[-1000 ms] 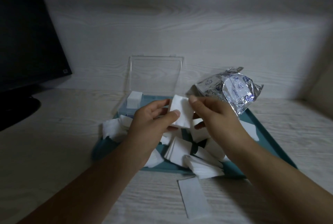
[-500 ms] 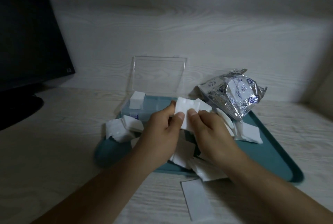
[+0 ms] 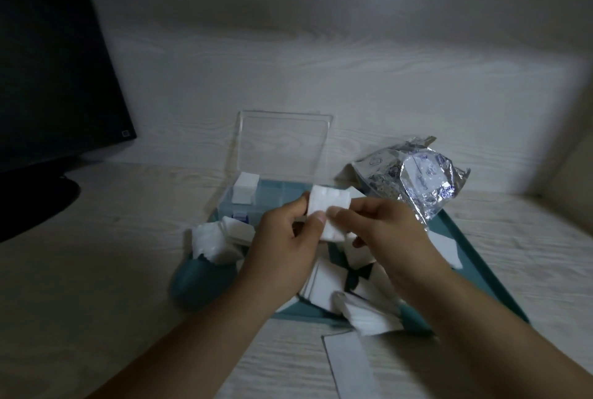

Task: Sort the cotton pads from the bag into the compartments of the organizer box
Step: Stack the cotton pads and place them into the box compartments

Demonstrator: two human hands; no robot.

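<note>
Both thumbs are pressing a white cotton pad (image 3: 328, 210) against the fingers behind it: the left hand (image 3: 282, 249) is pinching its left edge, the right hand (image 3: 390, 238) its lower right part. Just beyond the fingertips the clear box (image 3: 256, 203) is standing open, one stack (image 3: 245, 187) sitting in its far left compartment. The foil bag (image 3: 414, 180) is lying beyond the right hand. Loose pads (image 3: 221, 239) are lying below the hands on the teal tray (image 3: 475, 257).

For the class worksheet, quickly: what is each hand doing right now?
Left hand: closed on the cotton pad.
Right hand: closed on the same cotton pad.
</note>
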